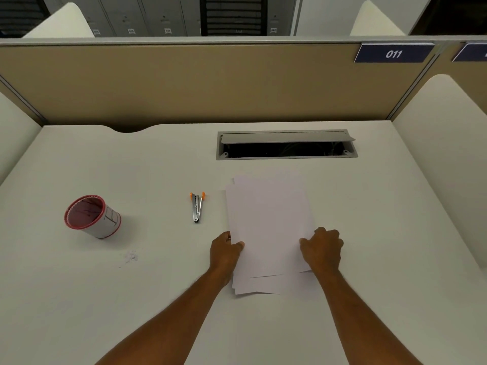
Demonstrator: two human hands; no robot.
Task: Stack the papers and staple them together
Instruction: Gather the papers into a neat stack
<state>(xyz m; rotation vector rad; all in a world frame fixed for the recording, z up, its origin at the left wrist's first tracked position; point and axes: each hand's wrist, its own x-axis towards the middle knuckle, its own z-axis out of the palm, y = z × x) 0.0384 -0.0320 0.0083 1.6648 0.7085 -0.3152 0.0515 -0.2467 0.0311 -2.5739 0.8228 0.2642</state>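
Left hand (226,250): closed on the left edge of the papers (268,227), thumb on top of the upper sheet, remaining fingers hidden under or behind the edge. Right hand (322,248): closed on the right edge of the same papers, thumb pointing inward across the sheet, knuckles curled and raised. Both forearms bare, reaching in from the near edge of the bench (382,206).

Papers: white, blank, several sheets, held between the two hands slightly right of bench centre. Not squared: lower edges fanned, with at least three separate corners showing at the near end; a further offset edge visible at the far left corner. Whether the far end rests on the bench surface or is lifted clear: cannot tell.

Stapler (197,206): small, silver metal with orange tips at the far end, lying on the bench just left of the papers, apart from them, untouched by either hand. Long axis running roughly away from the viewer.

Cup (92,216): cylindrical, red rim, white wall with dark line markings, standing well to the left of the stapler, opening turned toward the camera. Contents not discernible. Small pale specks (131,256) on the bench surface between cup and left forearm.

Cable hatch (286,144): grey rectangular frame recessed in the bench beyond the papers, flap raised, dark interior. Beige partition (184,83) behind the bench, carrying a blue plate (393,54) marked 011
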